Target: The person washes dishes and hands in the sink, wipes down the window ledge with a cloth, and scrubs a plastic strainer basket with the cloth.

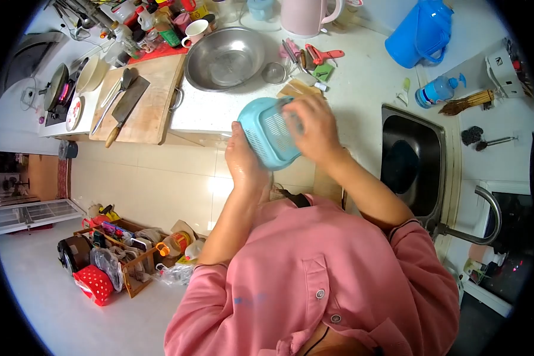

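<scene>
A light-blue plastic basket (256, 132) with slotted holes is held up in front of my chest, tilted, near the counter edge. My left hand (243, 160) grips its lower left side, with the thumb along the rim. My right hand (315, 127) is at the basket's right side, its fingers curled and blurred by motion. Something greyish shows under those fingers, too smeared to name. On the counter just beyond are a steel basin (226, 59), a small round glass dish (273, 73), a red peeler (324, 54) and a green piece (323, 72).
On the left, a wooden board (154, 98) carries a cleaver (130, 104) and a long-handled spoon (114, 98). The black sink (433, 160) with its faucet (491, 219) lies right. A blue jug (418, 35) and soap bottle (438, 92) stand behind it.
</scene>
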`<state>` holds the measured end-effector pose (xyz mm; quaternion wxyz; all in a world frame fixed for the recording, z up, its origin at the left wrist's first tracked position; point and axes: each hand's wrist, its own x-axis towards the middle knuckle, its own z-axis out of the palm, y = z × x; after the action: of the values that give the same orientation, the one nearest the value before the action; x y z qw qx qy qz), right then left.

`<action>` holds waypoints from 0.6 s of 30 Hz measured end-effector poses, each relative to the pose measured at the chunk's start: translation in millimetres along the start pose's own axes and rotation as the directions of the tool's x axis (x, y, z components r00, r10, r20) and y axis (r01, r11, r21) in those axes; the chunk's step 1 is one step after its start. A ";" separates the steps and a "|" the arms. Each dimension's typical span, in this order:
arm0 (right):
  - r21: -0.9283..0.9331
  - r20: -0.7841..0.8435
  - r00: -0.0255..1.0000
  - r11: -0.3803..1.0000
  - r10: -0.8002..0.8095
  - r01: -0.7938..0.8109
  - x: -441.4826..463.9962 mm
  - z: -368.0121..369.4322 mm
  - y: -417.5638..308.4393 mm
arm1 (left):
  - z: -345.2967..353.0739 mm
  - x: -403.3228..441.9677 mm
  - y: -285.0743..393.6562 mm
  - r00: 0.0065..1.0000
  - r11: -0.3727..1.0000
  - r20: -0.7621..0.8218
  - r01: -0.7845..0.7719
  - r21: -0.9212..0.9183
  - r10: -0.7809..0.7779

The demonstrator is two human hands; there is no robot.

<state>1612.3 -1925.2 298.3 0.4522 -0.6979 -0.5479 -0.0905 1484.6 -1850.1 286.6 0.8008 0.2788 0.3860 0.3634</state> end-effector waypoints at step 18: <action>0.016 0.066 0.949 0.951 -0.308 0.308 13.3 -12.4 -9.4 | -11.2 -3.5 4.5 0.997 0.998 0.077 -0.032 0.055 0.028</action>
<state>1614.0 -1925.3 318.7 0.4157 -0.6053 -0.6654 -0.1345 1472.2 -1848.4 285.2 0.8011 0.3208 0.3610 0.3534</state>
